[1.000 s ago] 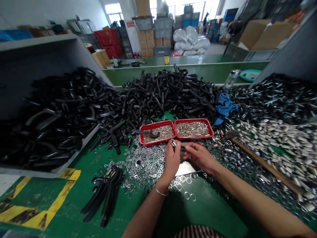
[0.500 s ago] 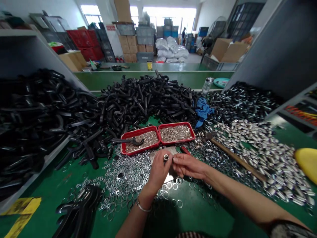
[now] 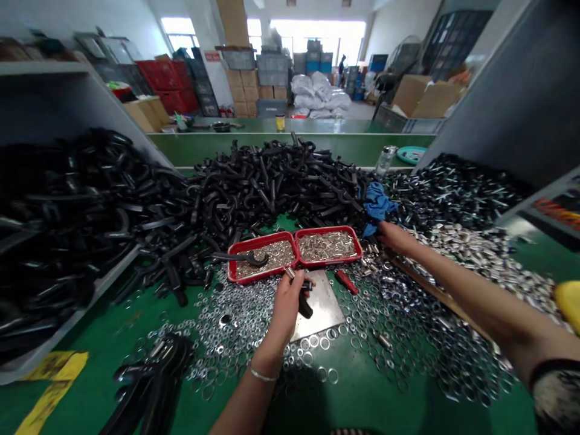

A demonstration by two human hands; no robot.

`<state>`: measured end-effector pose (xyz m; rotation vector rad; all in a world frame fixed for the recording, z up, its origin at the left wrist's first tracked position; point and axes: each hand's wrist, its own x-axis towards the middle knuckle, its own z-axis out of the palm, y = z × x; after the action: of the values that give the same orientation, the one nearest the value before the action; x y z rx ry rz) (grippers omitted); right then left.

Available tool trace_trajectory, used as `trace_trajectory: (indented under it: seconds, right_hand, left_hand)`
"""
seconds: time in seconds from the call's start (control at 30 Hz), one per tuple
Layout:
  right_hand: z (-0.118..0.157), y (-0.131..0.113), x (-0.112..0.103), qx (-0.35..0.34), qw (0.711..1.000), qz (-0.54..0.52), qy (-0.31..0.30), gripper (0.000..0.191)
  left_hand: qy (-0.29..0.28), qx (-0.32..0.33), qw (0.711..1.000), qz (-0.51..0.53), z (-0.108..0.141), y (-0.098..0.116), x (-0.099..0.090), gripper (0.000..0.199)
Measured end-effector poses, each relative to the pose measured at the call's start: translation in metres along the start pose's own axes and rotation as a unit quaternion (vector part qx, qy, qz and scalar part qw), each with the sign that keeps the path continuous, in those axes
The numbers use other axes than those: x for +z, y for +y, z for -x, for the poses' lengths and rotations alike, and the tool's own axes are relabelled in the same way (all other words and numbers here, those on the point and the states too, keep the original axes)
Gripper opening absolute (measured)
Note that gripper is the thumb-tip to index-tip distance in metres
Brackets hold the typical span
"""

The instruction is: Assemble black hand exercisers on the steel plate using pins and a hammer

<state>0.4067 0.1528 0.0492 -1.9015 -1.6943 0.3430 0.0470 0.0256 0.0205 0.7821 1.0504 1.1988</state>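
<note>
My left hand [image 3: 286,302] is closed around a black part [image 3: 305,306] with shiny metal cylindrical ends at the thumb and fingers. It is held over the bare metal plate [image 3: 324,305]. My right hand [image 3: 396,237] reaches out to the far right, by the blue cloth [image 3: 377,202] and the head end of a hammer. The hammer's wooden handle [image 3: 446,299] runs below my right forearm. My right fingertips are hidden, so I cannot tell what they touch. Loose metal rings [image 3: 254,320] lie around the plate.
Two red trays [image 3: 296,261] of small metal pieces stand behind the plate; a black hooked part [image 3: 258,260] rests across the left one. Black parts [image 3: 272,175] are heaped behind. Metal sleeves [image 3: 480,248] lie right, with a red-handled tool [image 3: 347,282] near the plate.
My right hand has left my left hand and moved right and away, to the blue cloth and hammer head. My left hand has shifted slightly, still holding the part; more of the plate shows.
</note>
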Motion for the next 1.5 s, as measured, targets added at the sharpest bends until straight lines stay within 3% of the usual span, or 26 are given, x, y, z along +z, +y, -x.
trace_trajectory:
  seconds: [0.1, 0.2, 0.23, 0.27, 0.33, 0.37, 0.47, 0.5, 0.57, 0.67, 0.8, 0.83, 0.9, 0.97, 1.03, 1.2, 1.27, 1.3, 1.4, 1.43, 1.47, 1.5]
  right_hand:
    - [0.010, -0.011, -0.005, 0.026, 0.999, -0.001, 0.023, 0.019]
    - [0.043, -0.044, -0.001, 0.024, 0.993, -0.087, 0.081, 0.020]
    - [0.060, -0.061, 0.004, 0.011, 0.990, -0.127, 0.067, 0.024]
    - [0.079, -0.079, 0.013, -0.004, 0.969, -0.246, 0.001, 0.029]
    - [0.118, -0.116, 0.034, -0.032, 0.944, -0.317, -0.089, 0.033]
    - [0.135, -0.133, 0.045, -0.030, 0.915, -0.383, -0.126, 0.034]
    - [0.167, -0.166, 0.070, -0.015, 0.855, -0.485, -0.182, 0.031]
    - [0.171, -0.171, 0.074, -0.017, 0.851, -0.488, -0.192, 0.029]
    - [0.174, -0.172, 0.076, -0.043, 0.880, -0.434, -0.188, 0.026]
    - [0.171, -0.163, 0.070, -0.137, 0.942, -0.268, -0.147, 0.018]
    - [0.166, -0.155, 0.060, -0.261, 0.935, -0.192, -0.147, 0.019]
    - [0.165, -0.155, 0.059, -0.260, 0.932, -0.200, -0.156, 0.019]
    - [0.165, -0.158, 0.059, -0.193, 0.927, -0.251, -0.199, 0.017]
    - [0.167, -0.162, 0.061, -0.072, 0.894, -0.335, -0.288, 0.025]
    - [0.170, -0.166, 0.064, 0.030, 0.834, -0.411, -0.367, 0.033]
    - [0.171, -0.166, 0.065, 0.191, 0.677, -0.541, -0.461, 0.040]
    - [0.170, -0.164, 0.064, 0.225, 0.644, -0.530, -0.504, 0.046]
    - [0.170, -0.164, 0.063, 0.219, 0.657, -0.513, -0.508, 0.049]
    - [0.173, -0.165, 0.061, 0.124, 0.768, -0.446, -0.443, 0.045]
    - [0.174, -0.165, 0.060, 0.087, 0.793, -0.427, -0.426, 0.042]
    - [0.175, -0.165, 0.060, 0.064, 0.799, -0.419, -0.425, 0.042]
    - [0.176, -0.164, 0.060, 0.059, 0.786, -0.420, -0.449, 0.046]
  left_hand:
    - [0.015, -0.041, 0.992, 0.116, -0.001, 0.002, -0.001, 0.038]
    - [0.017, -0.067, 0.982, 0.175, -0.003, 0.003, 0.000, 0.038]
    - [0.016, -0.071, 0.981, 0.181, -0.002, 0.003, 0.001, 0.037]
    - [0.016, -0.073, 0.980, 0.184, -0.002, 0.002, 0.003, 0.036]
    - [0.015, -0.069, 0.980, 0.188, 0.002, 0.002, 0.007, 0.033]
    - [0.008, -0.064, 0.980, 0.188, 0.003, 0.002, 0.008, 0.032]
    - [-0.016, -0.040, 0.983, 0.177, 0.008, 0.004, 0.011, 0.032]
    - [-0.017, -0.034, 0.985, 0.168, 0.009, 0.004, 0.010, 0.033]
    - [0.000, -0.019, 0.990, 0.138, 0.009, 0.004, 0.008, 0.034]
    - [0.018, 0.007, 0.997, 0.074, 0.007, 0.003, 0.002, 0.036]
    - [-0.015, 0.007, 1.000, 0.010, 0.009, 0.003, 0.000, 0.039]
    - [-0.020, 0.009, 1.000, -0.004, 0.010, 0.005, -0.001, 0.038]
    - [-0.021, 0.032, 0.998, -0.047, 0.012, 0.009, -0.001, 0.035]
    - [-0.015, 0.073, 0.990, -0.118, 0.015, 0.015, -0.001, 0.031]
    - [-0.006, 0.117, 0.974, -0.195, 0.017, 0.020, -0.001, 0.027]
    - [-0.012, 0.208, 0.921, -0.328, 0.017, 0.020, -0.003, 0.024]
    - [-0.028, 0.225, 0.909, -0.349, 0.015, 0.017, -0.004, 0.023]
    - [-0.031, 0.224, 0.910, -0.348, 0.014, 0.016, -0.005, 0.023]
    - [-0.029, 0.211, 0.924, -0.318, 0.013, 0.015, -0.006, 0.024]
    - [-0.035, 0.212, 0.927, -0.306, 0.013, 0.016, -0.007, 0.024]
    - [-0.046, 0.219, 0.929, -0.295, 0.013, 0.017, -0.008, 0.025]
    - [-0.060, 0.229, 0.928, -0.287, 0.014, 0.018, -0.008, 0.024]
